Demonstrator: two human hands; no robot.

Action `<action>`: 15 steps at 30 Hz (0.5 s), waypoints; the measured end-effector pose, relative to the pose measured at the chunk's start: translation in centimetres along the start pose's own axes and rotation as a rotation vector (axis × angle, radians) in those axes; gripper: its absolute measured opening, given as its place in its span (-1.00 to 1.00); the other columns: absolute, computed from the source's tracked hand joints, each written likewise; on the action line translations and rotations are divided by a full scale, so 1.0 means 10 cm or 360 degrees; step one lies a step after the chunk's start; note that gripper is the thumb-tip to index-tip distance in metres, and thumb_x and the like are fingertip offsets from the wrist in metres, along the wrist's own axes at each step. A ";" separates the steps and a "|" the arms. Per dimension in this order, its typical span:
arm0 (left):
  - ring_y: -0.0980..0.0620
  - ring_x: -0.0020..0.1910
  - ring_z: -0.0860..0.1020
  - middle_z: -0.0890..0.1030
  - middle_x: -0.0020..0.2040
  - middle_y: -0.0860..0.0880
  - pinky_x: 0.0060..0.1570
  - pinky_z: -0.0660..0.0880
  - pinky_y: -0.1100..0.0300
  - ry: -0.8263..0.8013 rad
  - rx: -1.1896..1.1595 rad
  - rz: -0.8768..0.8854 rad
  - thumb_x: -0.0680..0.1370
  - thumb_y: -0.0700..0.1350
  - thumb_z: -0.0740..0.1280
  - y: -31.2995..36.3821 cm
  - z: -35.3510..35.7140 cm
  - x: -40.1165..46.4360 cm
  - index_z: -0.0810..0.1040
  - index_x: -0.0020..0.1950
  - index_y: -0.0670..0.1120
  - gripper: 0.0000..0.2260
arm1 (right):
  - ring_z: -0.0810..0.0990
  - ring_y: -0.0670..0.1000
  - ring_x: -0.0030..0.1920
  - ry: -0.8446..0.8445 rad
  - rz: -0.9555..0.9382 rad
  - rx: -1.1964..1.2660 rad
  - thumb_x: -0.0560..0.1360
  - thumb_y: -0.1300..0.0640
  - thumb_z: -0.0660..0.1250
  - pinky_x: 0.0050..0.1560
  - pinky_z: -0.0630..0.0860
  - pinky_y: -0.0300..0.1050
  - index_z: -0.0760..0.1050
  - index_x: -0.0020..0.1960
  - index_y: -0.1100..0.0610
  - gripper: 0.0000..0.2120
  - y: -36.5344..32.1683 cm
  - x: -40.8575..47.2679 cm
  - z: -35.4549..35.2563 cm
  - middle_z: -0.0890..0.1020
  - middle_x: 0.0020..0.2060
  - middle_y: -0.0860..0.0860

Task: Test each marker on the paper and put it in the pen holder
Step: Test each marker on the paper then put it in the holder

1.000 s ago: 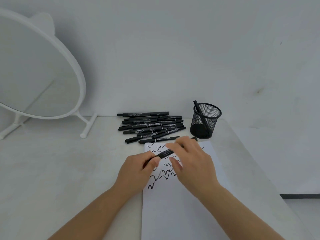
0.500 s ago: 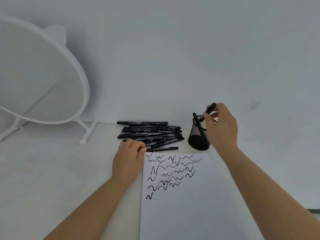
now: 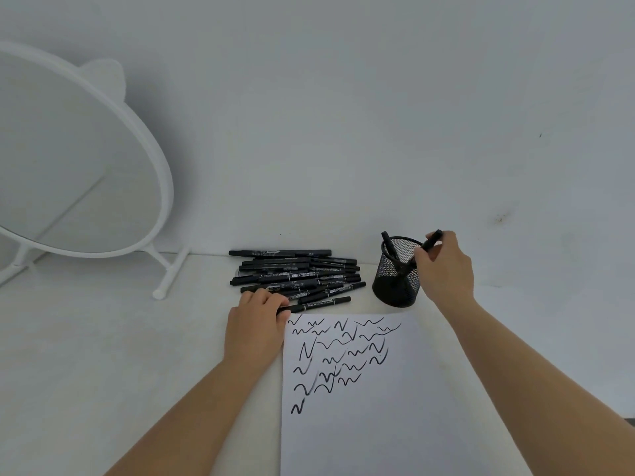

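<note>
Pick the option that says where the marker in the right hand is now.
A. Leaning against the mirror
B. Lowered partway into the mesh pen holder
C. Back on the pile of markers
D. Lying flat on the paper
B: the right hand grips a black marker whose lower end has passed the rim of the mesh pen holder.

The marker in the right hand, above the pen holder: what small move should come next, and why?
Probably the right hand should release the marker: its lower end already sits inside the pen holder, so it should drop in beside the one there.
</note>
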State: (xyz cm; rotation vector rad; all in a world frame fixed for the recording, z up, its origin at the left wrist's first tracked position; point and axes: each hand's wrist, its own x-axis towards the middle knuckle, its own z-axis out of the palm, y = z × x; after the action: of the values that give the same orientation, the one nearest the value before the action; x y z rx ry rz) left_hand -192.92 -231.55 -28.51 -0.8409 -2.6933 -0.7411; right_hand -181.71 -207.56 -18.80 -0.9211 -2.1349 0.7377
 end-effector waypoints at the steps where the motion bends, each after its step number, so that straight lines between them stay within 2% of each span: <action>1: 0.02 0.14 0.37 0.49 0.11 0.08 0.02 0.31 0.16 0.0001 0.0003 -0.0007 0.58 0.03 0.18 0.00 0.00 0.00 0.49 0.16 0.06 -0.79 | 0.52 0.20 0.01 -0.0007 0.0016 -0.0006 0.50 0.13 0.25 -0.03 0.43 0.00 0.36 0.16 0.15 -0.74 0.00 0.00 0.01 0.63 -0.06 0.12; 6: 0.02 0.13 0.36 0.48 0.09 0.06 0.02 0.31 0.16 0.0005 -0.0012 -0.0053 0.56 0.04 0.20 0.00 0.00 0.00 0.50 0.13 0.06 -0.80 | 0.51 0.23 0.01 -0.0041 0.0061 -0.0097 0.49 0.14 0.24 0.01 0.46 0.06 0.35 0.12 0.21 -0.75 0.01 -0.01 0.05 0.59 -0.03 0.21; 12: 0.02 0.14 0.36 0.46 0.07 0.05 0.02 0.32 0.15 0.0007 -0.0005 -0.0105 0.55 0.05 0.21 -0.01 0.02 0.01 0.50 0.09 0.05 -0.81 | 0.48 0.24 0.01 -0.0094 0.0022 -0.0186 0.48 0.17 0.22 0.05 0.43 0.05 0.34 0.18 0.15 -0.72 0.03 -0.02 0.06 0.55 0.02 0.21; 15: 0.01 0.14 0.36 0.46 0.08 0.04 0.03 0.32 0.14 -0.0003 0.0020 -0.0138 0.55 0.05 0.19 -0.01 0.03 0.02 0.49 0.09 0.03 -0.81 | 0.42 0.18 0.15 -0.0006 -0.0053 -0.0169 0.46 0.20 0.24 0.10 0.40 0.06 0.35 0.23 0.16 -0.66 0.03 -0.04 0.04 0.53 0.10 0.15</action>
State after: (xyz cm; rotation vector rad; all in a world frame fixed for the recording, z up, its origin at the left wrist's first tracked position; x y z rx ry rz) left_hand -193.14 -231.41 -28.71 -0.7265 -2.7480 -0.7407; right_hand -181.69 -207.81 -19.46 -0.9374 -2.2051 0.6145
